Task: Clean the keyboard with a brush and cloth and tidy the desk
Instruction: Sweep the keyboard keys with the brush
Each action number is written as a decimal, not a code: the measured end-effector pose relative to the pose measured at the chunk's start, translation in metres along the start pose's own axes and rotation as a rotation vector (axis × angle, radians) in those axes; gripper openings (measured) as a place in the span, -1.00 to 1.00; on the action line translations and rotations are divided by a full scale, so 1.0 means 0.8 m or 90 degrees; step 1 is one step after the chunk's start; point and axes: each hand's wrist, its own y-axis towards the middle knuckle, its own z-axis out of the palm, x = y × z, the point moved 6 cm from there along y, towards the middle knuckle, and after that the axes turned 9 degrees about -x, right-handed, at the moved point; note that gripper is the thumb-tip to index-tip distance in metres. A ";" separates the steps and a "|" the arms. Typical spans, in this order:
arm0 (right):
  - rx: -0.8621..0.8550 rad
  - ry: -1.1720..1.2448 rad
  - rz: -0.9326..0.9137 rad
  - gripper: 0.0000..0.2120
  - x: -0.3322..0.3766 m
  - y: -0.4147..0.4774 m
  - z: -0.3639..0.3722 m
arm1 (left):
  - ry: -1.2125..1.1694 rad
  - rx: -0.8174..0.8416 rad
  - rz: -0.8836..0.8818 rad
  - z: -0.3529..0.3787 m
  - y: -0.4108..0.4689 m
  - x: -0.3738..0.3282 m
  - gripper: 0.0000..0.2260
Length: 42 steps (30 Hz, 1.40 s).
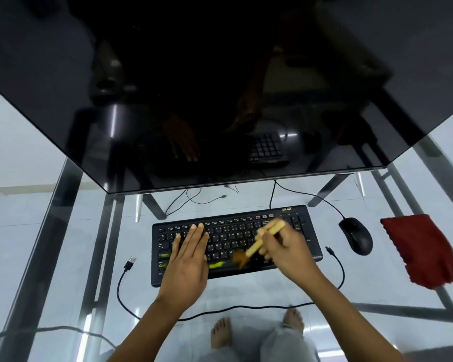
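Nearest, a black cable curves along the front of the glass counter, its USB plug lying just left of the keyboard. The left hand lies flat and open on the left half of the black keyboard, fingers stretched toward the top rows, holding nothing. The right hand is closed around the pale wooden handle of a brush, blurred; its brown bristles touch the keys near the keyboard's front edge, beside a yellow-green smear. Toward the counter's right edge a black mouse sits beside the keyboard, and a red cloth lies crumpled beyond it. At the back stands a dark monitor.
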 end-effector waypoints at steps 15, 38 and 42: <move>-0.093 0.126 0.031 -0.92 0.008 0.052 -0.002 | 0.016 0.129 0.039 0.012 0.042 -0.036 -0.08; -0.304 -0.038 0.031 -0.88 -0.040 0.051 -0.097 | -0.022 0.173 0.082 0.018 0.088 -0.106 -0.02; -0.192 -0.018 0.075 -0.92 -0.052 0.048 -0.088 | -0.017 0.194 0.100 0.033 0.091 -0.116 0.01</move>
